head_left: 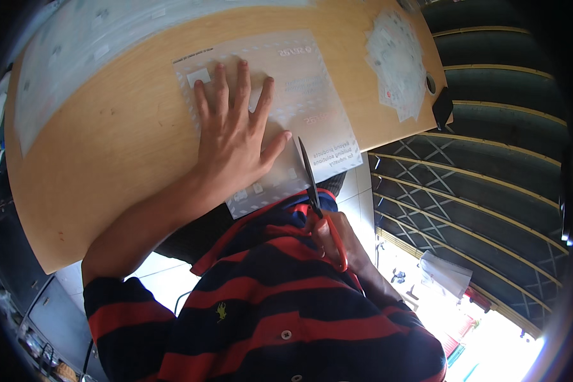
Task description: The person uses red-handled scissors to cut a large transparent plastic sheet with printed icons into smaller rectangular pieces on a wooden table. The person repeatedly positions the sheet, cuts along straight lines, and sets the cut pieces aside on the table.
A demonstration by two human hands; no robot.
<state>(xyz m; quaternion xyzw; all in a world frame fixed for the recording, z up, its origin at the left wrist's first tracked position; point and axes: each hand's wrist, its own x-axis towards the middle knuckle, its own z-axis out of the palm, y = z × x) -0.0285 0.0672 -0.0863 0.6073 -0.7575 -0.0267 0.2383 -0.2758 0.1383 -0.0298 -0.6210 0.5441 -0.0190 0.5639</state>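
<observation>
My left hand (235,130) lies flat with fingers spread on a translucent printed plastic sheet (293,95), pressing it to the table. The sheet's near edge hangs a little past the table edge, toward my lap. My right hand (334,232) is closed round the red handles of a pair of scissors (312,178). Their dark blade points away from me, across the near part of the sheet, right of my left thumb. Whether a second blade is under the sheet I cannot tell. Small pale pieces show through the plastic near my left fingertips and wrist.
The wooden table (108,159) has a curved outline here. Clear plastic sheets (63,70) spread along its far left, and a pile of clear packets (395,67) lies at the far right. A black bracket (443,109) sits at the right edge, before a dark slatted folding gate (477,153).
</observation>
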